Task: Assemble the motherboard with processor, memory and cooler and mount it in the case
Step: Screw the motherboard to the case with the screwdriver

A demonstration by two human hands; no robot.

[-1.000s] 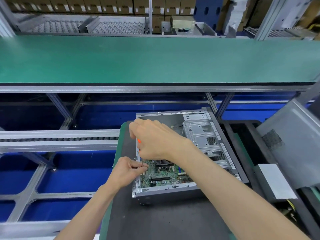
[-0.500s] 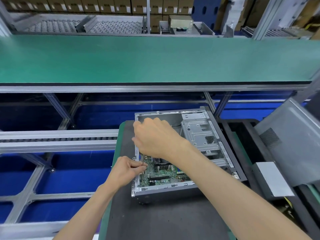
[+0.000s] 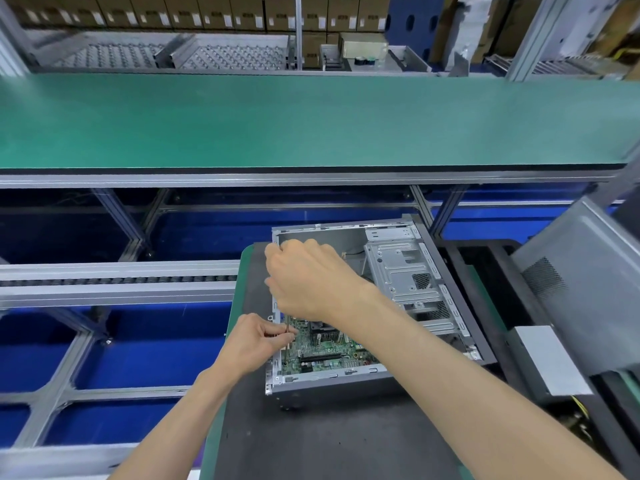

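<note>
Barely shifted, hands (image 3: 313, 278) grip thin steel screwdriver (image 3: 287, 323) over green motherboard (image 3: 322, 355)

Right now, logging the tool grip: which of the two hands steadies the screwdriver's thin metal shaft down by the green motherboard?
The left hand, lower, pinches the shaft; the right hand grips higher up.
</note>
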